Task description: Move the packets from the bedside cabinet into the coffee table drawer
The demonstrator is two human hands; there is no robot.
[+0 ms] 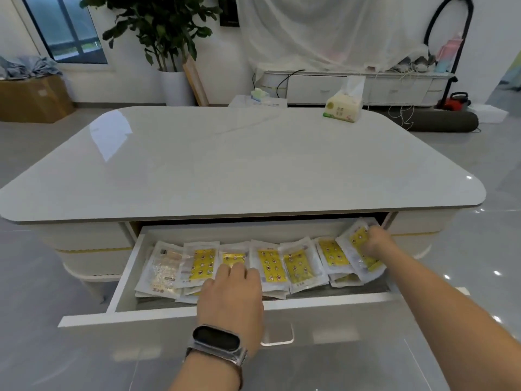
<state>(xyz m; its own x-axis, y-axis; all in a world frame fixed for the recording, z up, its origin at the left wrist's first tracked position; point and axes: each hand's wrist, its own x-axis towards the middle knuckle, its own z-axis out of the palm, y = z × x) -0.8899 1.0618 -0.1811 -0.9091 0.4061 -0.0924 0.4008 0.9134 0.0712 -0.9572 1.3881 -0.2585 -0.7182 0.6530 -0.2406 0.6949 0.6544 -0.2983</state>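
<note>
The coffee table drawer [180, 313] stands pulled out below the white tabletop [239, 165]. Several white packets with yellow printed panels [269, 263] lie in a row across it, overlapping. My left hand [231, 289], with a watch on the wrist, rests palm down on the packets in the middle of the drawer, fingers fairly straight. My right hand [376, 242] is at the drawer's right end, its fingers curled round the edge of the rightmost packet [356, 242], which leans tilted against the drawer's back corner.
A tissue pack [344, 107] stands on the table's far right. Beyond are a potted plant [166, 32], a cardboard box [33, 98], a low white media cabinet [366, 87] and a rolled grey mat [439, 122] on the grey tiled floor.
</note>
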